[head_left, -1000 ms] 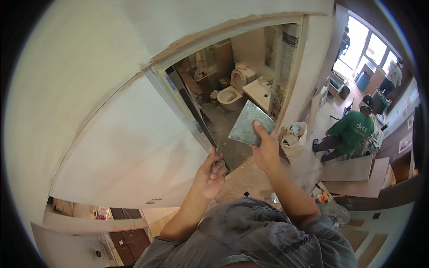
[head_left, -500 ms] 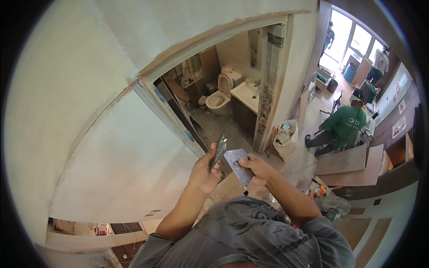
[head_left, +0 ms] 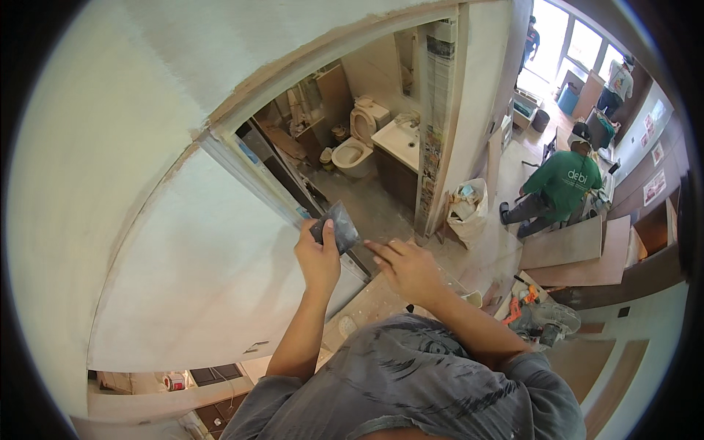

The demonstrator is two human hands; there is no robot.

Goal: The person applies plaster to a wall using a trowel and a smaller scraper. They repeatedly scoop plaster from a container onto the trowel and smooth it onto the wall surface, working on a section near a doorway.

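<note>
My left hand (head_left: 320, 258) grips a dark grey, roughly square flat scraper plate (head_left: 340, 229), its thumb lying along the near face. The plate is tilted, with pale smears on its surface. To the right, my right hand (head_left: 411, 271) has its index finger stretched toward the plate's lower right corner. Whether the fingertip touches that corner I cannot tell. No plate shows in my right hand, whose other fingers are loosely bent. Both hands are in front of a bathroom doorway, beside a pale, patched wall (head_left: 183, 271).
Through the doorway are a toilet (head_left: 352, 152) and a white washbasin (head_left: 400, 139). A white sack (head_left: 467, 213) stands right of the door frame. Further right, a person in green (head_left: 565, 180) bends near leaning boards (head_left: 565, 246). An orange tool (head_left: 522, 301) lies close to my right arm.
The lighter plate that was in my right hand no longer shows there. My left hand has turned its plate face-on and shifted left; my right index finger now points at it.
</note>
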